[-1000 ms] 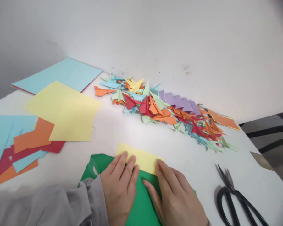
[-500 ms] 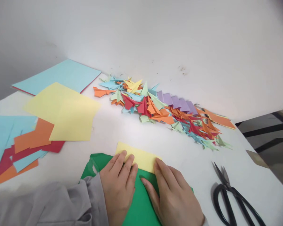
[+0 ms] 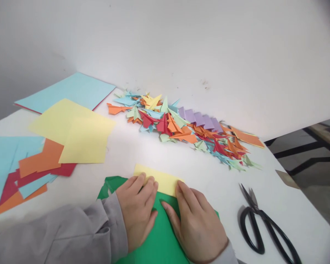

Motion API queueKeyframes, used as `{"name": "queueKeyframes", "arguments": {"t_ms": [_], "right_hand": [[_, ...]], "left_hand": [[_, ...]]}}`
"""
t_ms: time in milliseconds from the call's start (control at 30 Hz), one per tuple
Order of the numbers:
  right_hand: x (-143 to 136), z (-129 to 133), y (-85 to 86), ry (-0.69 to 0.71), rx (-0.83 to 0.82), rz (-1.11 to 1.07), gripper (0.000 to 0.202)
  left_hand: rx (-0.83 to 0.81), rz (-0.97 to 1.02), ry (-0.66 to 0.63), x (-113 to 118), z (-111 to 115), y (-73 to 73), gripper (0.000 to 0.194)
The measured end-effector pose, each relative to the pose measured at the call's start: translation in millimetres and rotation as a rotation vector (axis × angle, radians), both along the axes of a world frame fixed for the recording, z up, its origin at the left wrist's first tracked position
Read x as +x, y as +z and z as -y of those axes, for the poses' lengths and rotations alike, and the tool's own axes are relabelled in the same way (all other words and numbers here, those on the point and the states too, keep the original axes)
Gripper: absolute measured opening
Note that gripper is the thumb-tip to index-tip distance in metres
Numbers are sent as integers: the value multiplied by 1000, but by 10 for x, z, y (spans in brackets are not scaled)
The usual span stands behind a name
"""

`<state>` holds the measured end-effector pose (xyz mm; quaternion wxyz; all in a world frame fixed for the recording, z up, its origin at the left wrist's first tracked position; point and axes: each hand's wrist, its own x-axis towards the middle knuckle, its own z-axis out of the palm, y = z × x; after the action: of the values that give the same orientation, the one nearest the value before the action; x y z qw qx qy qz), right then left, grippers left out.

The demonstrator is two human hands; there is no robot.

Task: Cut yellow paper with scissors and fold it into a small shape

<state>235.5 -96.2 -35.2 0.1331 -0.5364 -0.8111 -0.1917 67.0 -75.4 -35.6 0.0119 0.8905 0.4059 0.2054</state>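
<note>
A folded yellow paper strip (image 3: 165,182) lies partly over a green sheet (image 3: 151,240) and partly over the white table. My left hand (image 3: 139,209) rests on the strip's left part, its fingertips pressing the near edge and its thumb apart over the green sheet. On the strip's right end lie the fingertips of my right hand (image 3: 198,223), with the thumb stretched out toward the left hand. Neither hand is closed round the paper. The left fingers cover part of the strip, and both hands hide parts of the green sheet.
Many small folded paper planes (image 3: 178,128) lie in a band along the wall. Black-handled scissors (image 3: 255,212) lie at the right. Yellow sheets (image 3: 85,143), a light blue stack (image 3: 68,90) and orange offcuts (image 3: 41,161) are on the left. The table edge falls off at the right.
The view has shifted slightly. The left thumb now shows beside the left fingers. Both hands remain on the yellow strip.
</note>
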Motion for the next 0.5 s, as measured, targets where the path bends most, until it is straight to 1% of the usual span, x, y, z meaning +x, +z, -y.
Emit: {"name": "queueKeyframes", "arguments": {"t_ms": [167,333,500], "right_hand": [[-3,2,-2,-3,3,1,46],[0,5,2,2,5,9,45],[7,0,7,12,17,23,45]], "left_hand": [[11,13,24,17,26,-43,45],[13,14,37,24,27,-31,45],[-13,-42,60,30,36,-25,46]]}}
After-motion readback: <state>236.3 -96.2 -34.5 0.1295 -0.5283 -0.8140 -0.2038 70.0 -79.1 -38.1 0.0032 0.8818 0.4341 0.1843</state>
